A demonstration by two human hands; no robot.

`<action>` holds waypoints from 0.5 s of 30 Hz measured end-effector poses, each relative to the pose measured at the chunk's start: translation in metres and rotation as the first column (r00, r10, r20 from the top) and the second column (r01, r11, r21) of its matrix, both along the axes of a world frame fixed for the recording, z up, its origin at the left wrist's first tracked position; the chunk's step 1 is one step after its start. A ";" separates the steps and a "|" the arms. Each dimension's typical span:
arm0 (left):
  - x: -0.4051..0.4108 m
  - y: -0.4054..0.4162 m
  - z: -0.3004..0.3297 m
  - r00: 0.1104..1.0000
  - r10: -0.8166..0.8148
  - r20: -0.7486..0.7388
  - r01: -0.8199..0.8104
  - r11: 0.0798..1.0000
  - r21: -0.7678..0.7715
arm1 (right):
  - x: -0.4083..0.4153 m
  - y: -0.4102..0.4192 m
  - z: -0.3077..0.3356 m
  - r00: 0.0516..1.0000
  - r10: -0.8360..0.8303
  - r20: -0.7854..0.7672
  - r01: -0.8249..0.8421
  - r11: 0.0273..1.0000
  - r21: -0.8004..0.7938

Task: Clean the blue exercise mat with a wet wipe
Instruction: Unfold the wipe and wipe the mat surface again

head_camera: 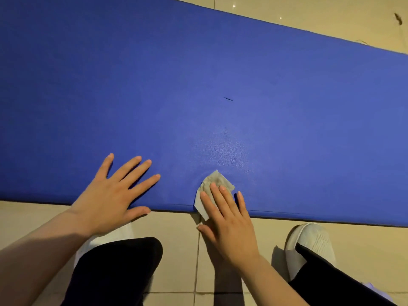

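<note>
Right hand [229,219] flat, pressing wet wipe [217,184], blue mat [220,85] running left-right, left hand [110,195] splayed

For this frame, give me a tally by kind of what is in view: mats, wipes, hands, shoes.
Mats: 1, the blue mat on the tiled floor.
Wipes: 1, the wipe pressed flat under the right hand at the mat's near edge.
Hands: 2, the right hand and the left hand, which lies spread on the mat.
Shoes: 2, white, right shoe and left shoe.
Total: 6
</note>
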State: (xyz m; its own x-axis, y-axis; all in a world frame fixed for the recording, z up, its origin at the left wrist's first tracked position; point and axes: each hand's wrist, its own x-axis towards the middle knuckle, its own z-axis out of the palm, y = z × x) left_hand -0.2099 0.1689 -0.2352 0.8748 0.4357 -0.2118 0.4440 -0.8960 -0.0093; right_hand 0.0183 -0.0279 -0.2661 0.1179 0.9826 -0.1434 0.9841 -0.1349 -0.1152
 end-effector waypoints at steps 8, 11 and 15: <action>-0.043 0.013 0.016 0.967 0.252 0.038 -0.254 0.965 0.060 | 0.015 0.032 0.013 0.995 0.080 0.055 -0.085 0.992 0.094; -0.047 0.015 0.027 0.929 0.366 0.057 -0.367 0.930 0.017 | 0.015 0.029 0.039 0.999 0.042 -0.013 -0.038 0.976 0.216; -0.042 0.024 0.049 0.955 0.211 0.208 -0.232 0.969 0.081 | 0.019 0.031 0.085 0.994 -0.044 -0.098 0.082 0.899 0.431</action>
